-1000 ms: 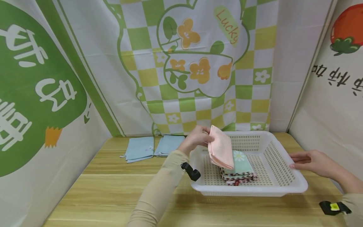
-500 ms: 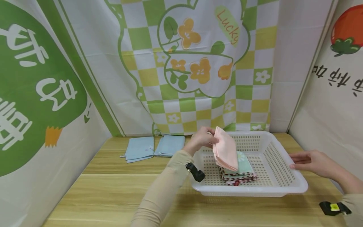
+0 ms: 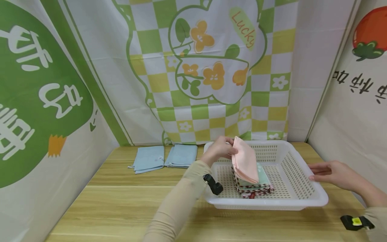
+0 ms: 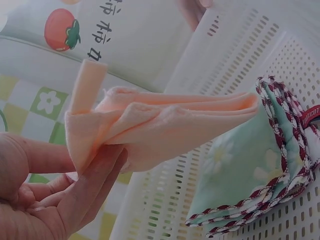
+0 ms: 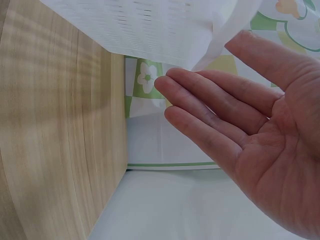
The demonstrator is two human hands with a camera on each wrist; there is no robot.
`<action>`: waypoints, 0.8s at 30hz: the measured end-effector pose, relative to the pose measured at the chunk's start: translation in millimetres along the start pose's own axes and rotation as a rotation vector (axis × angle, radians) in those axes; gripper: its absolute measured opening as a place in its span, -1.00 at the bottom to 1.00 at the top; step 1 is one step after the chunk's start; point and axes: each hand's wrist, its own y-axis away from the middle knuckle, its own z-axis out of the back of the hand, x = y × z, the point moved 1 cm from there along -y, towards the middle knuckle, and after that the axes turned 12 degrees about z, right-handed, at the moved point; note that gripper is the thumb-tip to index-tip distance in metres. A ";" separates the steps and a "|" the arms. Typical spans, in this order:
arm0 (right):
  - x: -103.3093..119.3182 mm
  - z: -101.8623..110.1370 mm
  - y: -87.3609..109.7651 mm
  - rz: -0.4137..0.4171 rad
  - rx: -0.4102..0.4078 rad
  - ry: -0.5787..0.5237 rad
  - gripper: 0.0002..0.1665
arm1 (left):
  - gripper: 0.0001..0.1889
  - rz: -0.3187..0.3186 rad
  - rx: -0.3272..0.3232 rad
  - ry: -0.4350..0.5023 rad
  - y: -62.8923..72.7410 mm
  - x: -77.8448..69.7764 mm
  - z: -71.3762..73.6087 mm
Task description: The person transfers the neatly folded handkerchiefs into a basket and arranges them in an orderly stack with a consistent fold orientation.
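In the head view my left hand [image 3: 220, 148] pinches one end of a folded pink hand towel [image 3: 245, 159], tilted above a folded mint-green towel [image 3: 263, 174] with a white flower pattern and dark red-and-white edging. In the left wrist view the pink towel [image 4: 170, 122] shows its layered folds and a small hanging loop, with thumb and fingers on either side of it. The green towel [image 4: 240, 167] lies in a white perforated plastic basket [image 3: 290, 201]. At the basket's right rim is my right hand [image 3: 335, 173], its fingers straight [image 5: 215, 100] and its thumb by the rim.
Two folded light-blue towels [image 3: 149, 158] [image 3: 182, 155] lie side by side on the wooden table [image 3: 127, 205], left of the basket. A green-and-yellow checked cloth [image 3: 211, 114] hangs behind. Printed panels [image 3: 353, 127] stand at both sides.
My left hand has moved to the right and slightly down with the pink towel, which now covers more of the green one. My right hand and the basket stay put.
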 end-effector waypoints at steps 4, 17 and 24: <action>0.1 -0.5 0.3 0.002 -0.004 0.004 -0.25 | -0.84 -0.001 0.008 0.014 -2.8 0.0 -4.6; 1.3 -0.4 0.3 0.001 -0.007 0.007 -0.24 | -0.80 0.006 0.023 0.034 -3.6 -2.2 -16.7; -0.5 -0.9 0.3 -0.004 -0.009 0.005 -0.24 | -0.77 0.006 0.046 0.062 -2.6 -4.3 -23.8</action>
